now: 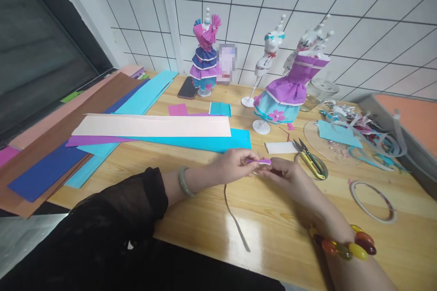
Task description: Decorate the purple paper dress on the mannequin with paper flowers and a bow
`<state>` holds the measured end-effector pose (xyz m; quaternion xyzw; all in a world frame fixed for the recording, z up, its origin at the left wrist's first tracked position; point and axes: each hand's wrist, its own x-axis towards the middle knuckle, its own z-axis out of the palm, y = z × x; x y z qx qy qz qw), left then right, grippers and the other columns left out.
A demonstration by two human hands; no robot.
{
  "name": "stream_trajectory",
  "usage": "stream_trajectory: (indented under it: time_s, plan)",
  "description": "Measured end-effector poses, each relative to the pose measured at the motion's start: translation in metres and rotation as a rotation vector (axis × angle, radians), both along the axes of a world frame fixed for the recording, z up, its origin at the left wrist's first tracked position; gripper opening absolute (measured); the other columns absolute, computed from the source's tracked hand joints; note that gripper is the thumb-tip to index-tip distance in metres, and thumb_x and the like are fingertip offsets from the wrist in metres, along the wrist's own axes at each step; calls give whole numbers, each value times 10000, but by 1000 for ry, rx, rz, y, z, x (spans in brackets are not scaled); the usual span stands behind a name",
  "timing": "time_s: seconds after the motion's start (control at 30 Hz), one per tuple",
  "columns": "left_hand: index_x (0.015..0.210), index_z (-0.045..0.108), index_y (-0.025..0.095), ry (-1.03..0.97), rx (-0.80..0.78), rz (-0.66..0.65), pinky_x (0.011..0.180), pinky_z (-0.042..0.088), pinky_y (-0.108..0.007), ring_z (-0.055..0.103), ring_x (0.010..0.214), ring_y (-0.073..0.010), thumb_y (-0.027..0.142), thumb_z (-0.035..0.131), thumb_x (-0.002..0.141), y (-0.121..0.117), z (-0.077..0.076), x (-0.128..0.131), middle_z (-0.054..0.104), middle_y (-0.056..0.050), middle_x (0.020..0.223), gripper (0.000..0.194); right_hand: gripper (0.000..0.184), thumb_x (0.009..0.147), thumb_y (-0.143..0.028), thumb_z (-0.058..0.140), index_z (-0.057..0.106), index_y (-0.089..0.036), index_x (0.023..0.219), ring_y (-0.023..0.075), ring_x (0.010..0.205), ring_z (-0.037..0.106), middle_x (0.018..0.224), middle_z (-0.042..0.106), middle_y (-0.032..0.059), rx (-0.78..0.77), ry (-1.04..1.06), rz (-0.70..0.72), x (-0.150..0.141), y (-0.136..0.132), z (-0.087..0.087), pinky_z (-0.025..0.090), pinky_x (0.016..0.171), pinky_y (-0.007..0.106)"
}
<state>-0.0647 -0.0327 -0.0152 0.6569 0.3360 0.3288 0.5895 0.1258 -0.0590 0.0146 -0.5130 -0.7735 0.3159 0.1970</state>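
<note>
Between my hands is a small purple piece of paper [262, 162] with a white edge; it looks folded or gathered. My left hand [234, 164] pinches its left end. The fingers of my right hand [288, 175] close at its right end, and the fingertips are partly hidden. A thin brownish strip [235, 220] lies on the table below my left hand. Just beyond my right hand are yellow-and-green handled scissors [314, 163] and a white block [281, 147]. Behind my left hand lies a turquoise crepe paper sheet [241, 138], under a cream one [153, 126].
Paper-dressed mannequins [205, 66] [297, 79] and a barely covered one [264, 61] stand along the tiled wall. A phone [187, 87] lies by the left figure. Folded paper sheets [44, 170] cover the left side. Tape [355, 204], scraps [341, 134] and a grey-edged box [406, 136] are right.
</note>
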Motion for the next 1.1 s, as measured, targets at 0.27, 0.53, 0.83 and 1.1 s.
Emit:
stream_trajectory:
  time_s: [0.27, 0.53, 0.83, 1.1]
  plan:
    - [922, 557, 151, -19, -6, -34, 558, 489, -211, 603, 637, -91, 430, 507, 812, -5, 10, -3, 636, -53, 813, 303, 316, 831, -456, 498, 665, -190, 792, 165, 642, 535, 714, 630, 53, -31, 87, 8, -5, -2, 2, 423, 559, 276]
    - [903, 482, 151, -191, -139, 109, 442, 448, -167, 540, 483, -46, 414, 532, 793, 6, 12, -5, 607, -20, 786, 289, 328, 813, -470, 520, 687, -192, 866, 172, 678, 574, 913, 680, 81, -37, 9, -77, 13, 3, 3, 443, 574, 282]
    - [872, 459, 150, -240, -206, 248, 350, 369, -150, 491, 388, -39, 402, 550, 775, 14, 18, -6, 595, 7, 710, 285, 385, 805, -454, 529, 649, -225, 1090, 120, 506, 422, 739, 622, 37, 60, -69, -129, 18, 7, 1, 363, 464, 262]
    - [878, 471, 162, -193, -173, 205, 341, 343, -144, 482, 394, -27, 419, 536, 779, 10, 16, -7, 600, 7, 751, 283, 498, 754, -439, 588, 603, -188, 1184, 111, 449, 397, 519, 518, -20, -61, 106, -349, 9, 3, 10, 332, 427, 253]
